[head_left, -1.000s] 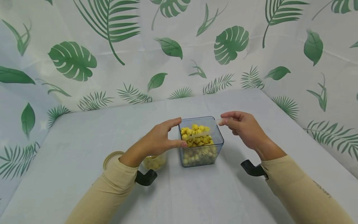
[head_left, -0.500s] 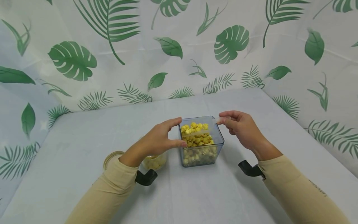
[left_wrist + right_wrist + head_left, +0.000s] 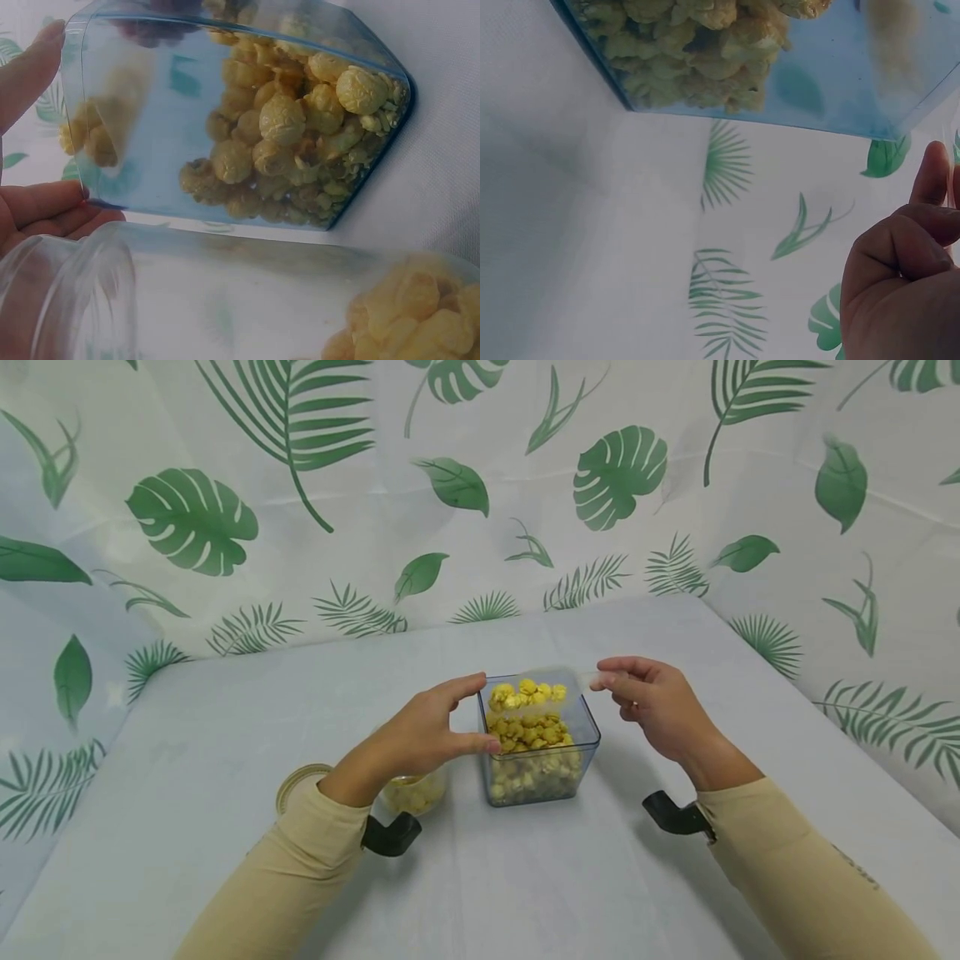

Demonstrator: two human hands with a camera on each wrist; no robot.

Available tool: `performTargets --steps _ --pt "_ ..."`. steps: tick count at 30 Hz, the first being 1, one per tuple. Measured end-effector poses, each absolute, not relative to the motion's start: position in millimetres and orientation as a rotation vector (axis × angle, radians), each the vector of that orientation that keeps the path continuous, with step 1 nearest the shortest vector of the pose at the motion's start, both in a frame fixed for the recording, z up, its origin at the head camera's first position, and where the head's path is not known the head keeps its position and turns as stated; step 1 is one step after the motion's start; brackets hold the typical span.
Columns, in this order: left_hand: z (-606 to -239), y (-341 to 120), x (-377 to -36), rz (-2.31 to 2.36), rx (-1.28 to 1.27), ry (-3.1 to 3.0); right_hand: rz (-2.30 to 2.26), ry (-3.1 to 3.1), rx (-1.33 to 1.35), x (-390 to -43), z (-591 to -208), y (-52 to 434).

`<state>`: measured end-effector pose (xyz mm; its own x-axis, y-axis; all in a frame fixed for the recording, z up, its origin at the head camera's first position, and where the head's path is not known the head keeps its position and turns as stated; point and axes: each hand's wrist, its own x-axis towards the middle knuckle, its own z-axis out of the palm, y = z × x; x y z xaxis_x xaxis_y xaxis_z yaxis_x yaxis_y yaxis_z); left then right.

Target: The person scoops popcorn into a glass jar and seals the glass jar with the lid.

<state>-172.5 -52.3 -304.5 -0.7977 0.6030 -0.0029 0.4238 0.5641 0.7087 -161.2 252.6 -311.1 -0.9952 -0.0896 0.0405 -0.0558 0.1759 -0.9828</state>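
Observation:
My left hand (image 3: 423,731) grips the left side of a clear bluish plastic box (image 3: 546,752), thumb at the near rim and fingers at the far corner. Yellow popcorn (image 3: 532,735) fills the lower part of the box. Between thumb and fingers, my right hand (image 3: 652,702) pinches the handle of a translucent scoop (image 3: 587,680). The scoop carries several popcorn pieces and is level with the box's top, over its opening. In the right wrist view, the curled fingers (image 3: 907,244) are beside the box's upper end, with the scoop mostly out of frame.
Close to the box's left stands a clear jar (image 3: 225,292) with popcorn at its bottom, partly hidden by my left hand in the head view. A round lid (image 3: 288,781) lies left of the jar, behind the left sleeve. A leaf-patterned cloth (image 3: 480,485) hangs behind the table.
The scoop has risen from down among the popcorn to the box's top, with pieces in it. My right hand has shifted slightly; the left hand stays on the box.

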Motion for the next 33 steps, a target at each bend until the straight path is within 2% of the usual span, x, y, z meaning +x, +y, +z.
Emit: performTargets --steps 19,33 --pt "-303.6 -53.6 -170.4 1.107 0.834 2.585 -2.242 2.166 -0.282 -158.2 -302.4 250.6" --pt "-300.3 -79.7 -165.2 1.280 0.801 2.634 -2.328 2.038 -0.404 -158.6 -285.5 232.2"
